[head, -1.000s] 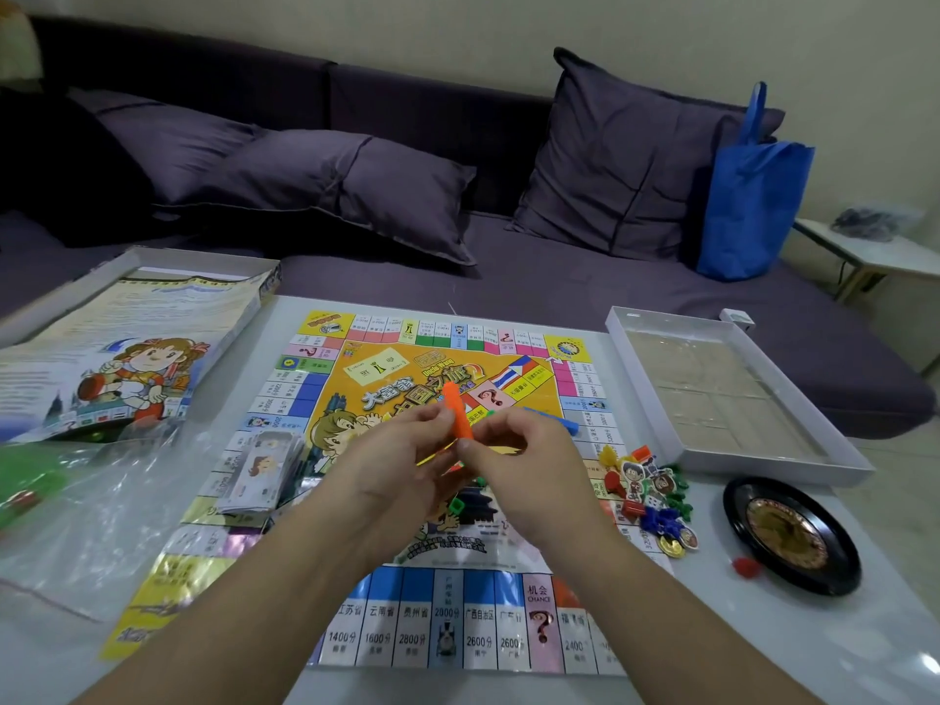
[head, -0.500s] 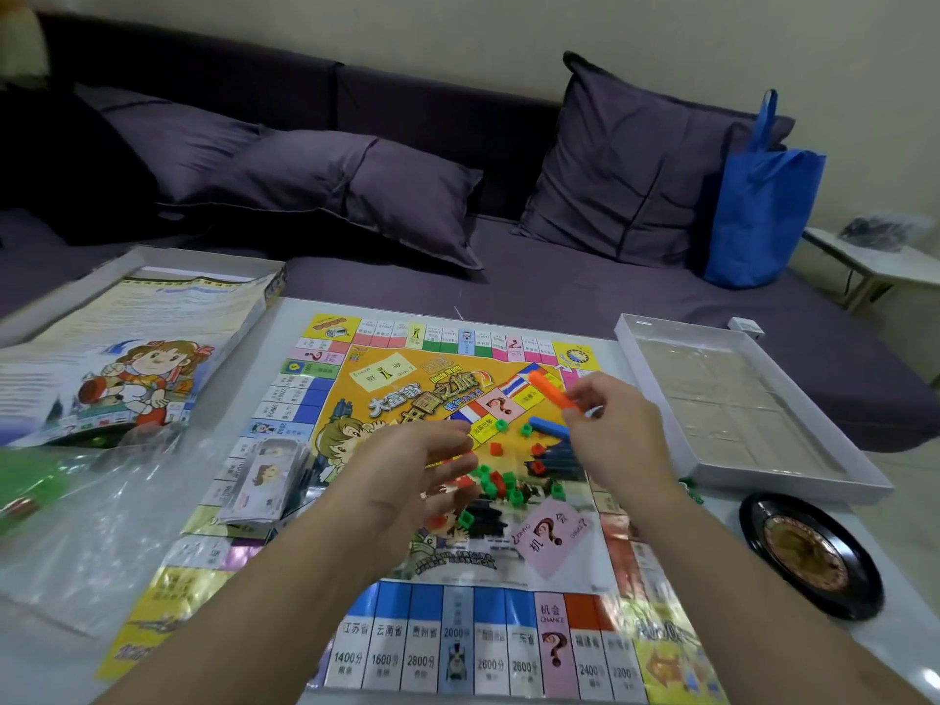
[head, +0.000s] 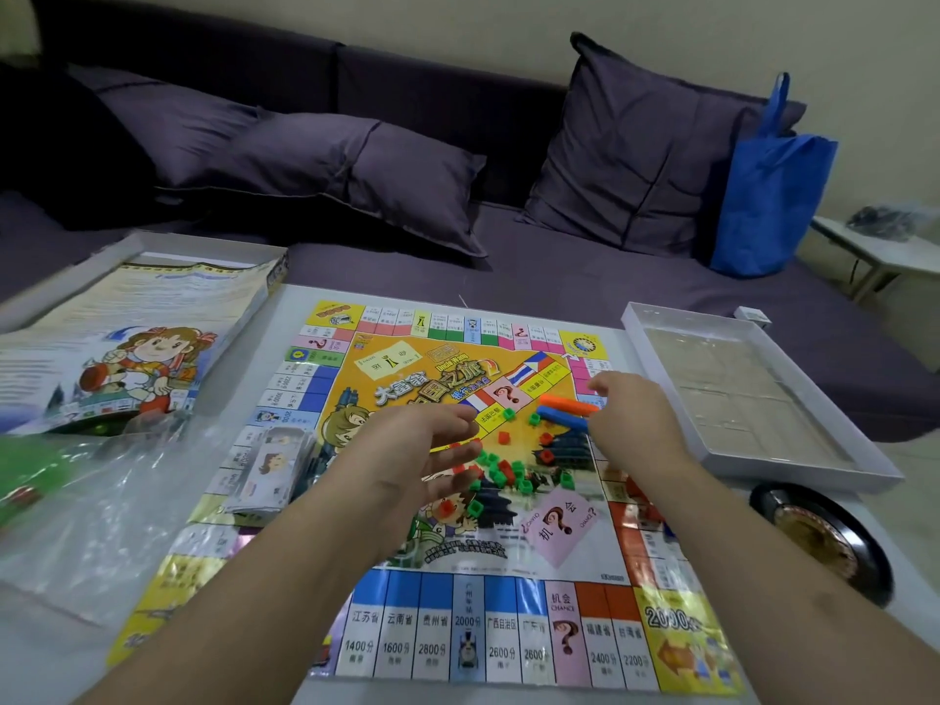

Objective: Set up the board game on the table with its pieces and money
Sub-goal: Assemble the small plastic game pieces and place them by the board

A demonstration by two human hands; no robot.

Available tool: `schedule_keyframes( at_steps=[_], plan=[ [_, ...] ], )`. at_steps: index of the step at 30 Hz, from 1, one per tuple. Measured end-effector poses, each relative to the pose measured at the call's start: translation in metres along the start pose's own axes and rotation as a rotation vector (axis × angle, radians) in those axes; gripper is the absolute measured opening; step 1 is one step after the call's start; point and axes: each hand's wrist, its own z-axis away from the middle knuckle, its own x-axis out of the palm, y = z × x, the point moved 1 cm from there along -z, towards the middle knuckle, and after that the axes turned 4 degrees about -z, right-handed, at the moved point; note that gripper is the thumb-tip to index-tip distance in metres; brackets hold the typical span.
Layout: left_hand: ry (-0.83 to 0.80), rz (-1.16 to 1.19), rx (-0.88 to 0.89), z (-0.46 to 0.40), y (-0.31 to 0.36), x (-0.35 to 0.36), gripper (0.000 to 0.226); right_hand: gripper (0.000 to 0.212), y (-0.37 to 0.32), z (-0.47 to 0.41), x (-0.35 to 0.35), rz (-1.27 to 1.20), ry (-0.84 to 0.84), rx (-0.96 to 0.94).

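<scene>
The colourful game board lies flat in the middle of the white table. Small green and red houses are scattered on its centre. My left hand hovers open over them, fingers straight. An orange stick lies on the board beside a blue stick. My right hand is at their right ends, its thumb lifted clear above the orange one. A stack of paper money rests on the board's left side, and a pink chance card lies lower right of centre.
The white box tray sits right of the board, with a black roulette wheel in front of it. The box lid with a printed sheet and a clear plastic bag lie at left. A sofa with a blue bag is behind.
Both hands held the orange stick, then my right hand carried it right and laid it beside the blue stick. The left hand opened and stayed over the houses.
</scene>
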Motion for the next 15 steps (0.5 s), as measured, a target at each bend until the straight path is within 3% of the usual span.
schedule_keyframes(
  at_steps=[3, 8, 11, 15],
  plan=[
    [0.024, -0.049, 0.002, 0.004, 0.001, 0.001, 0.022, 0.045, -0.001, 0.02, -0.004, 0.02, -0.004, -0.071],
    [0.06, -0.072, -0.005, 0.012, 0.003, -0.001, 0.026, 0.006, -0.007, 0.049, 0.0, -0.01, -0.301, -0.071],
    [0.064, -0.078, 0.001, 0.016, 0.004, -0.004, 0.026, 0.009, -0.006, 0.061, 0.006, 0.048, -0.309, -0.149],
    [0.075, -0.1, -0.003, 0.018, 0.006, -0.005, 0.026, 0.009, -0.008, 0.065, 0.009, -0.048, -0.257, -0.146]
  ],
)
